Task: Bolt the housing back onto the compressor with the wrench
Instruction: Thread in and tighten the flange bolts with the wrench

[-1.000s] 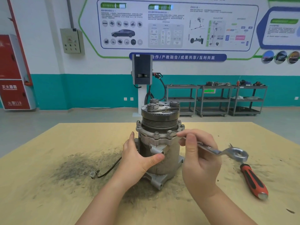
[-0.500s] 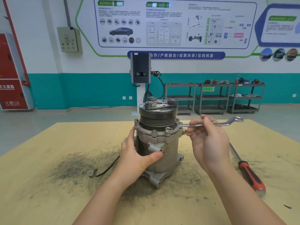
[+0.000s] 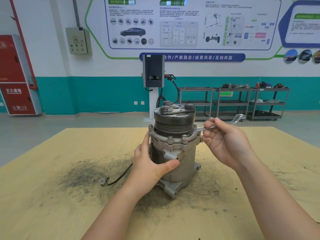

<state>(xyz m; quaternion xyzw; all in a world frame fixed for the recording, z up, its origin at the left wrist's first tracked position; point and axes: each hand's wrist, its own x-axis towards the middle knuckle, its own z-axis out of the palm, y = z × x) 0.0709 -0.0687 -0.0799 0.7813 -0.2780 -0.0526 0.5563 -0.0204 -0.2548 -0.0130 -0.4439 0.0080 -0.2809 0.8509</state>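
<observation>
Compressor (image 3: 174, 153) stands upright near the middle of the table (image 3: 52, 205), a little toward the far edge, foot bracket down, pulley up. The housing (image 3: 173, 143) sits on top of the body as a bolted flange ring, with bolt heads showing round its rim.

Your left hand (image 3: 150, 163) wraps the body: thumb across the front, fingers out of sight round the far left side. It grips firmly, steadying the unit.

Your right hand (image 3: 226, 142) pinches the wrench (image 3: 204, 129) shank between thumb and fingertips, palm turned up, the other fingers loosely curled. The ring end rests over the front-right bolt (image 3: 185, 136); the free end points toward the far right edge.

Risks, as judged from here:
- That fingertip pinch is light. Under real torque the shank may roll or slip out.
- I cannot tell whether the ring is fully seated on the bolt head. If it is only half on, it can ride up and round the corners.
- The compressor is tall on a small foot. A hard sideways pull could tip or skid it if your left hand eases.
- Dark grit around the base may reduce the foot's grip on the table.
- Tightening one bolt fully first could seat the flange unevenly.

Containers: none on the table. The shelf carts (image 3: 233, 103) by the far wall hold small parts, too distant to identify.

A loose black wire (image 3: 117, 179) trails from the base toward the left edge.
</observation>
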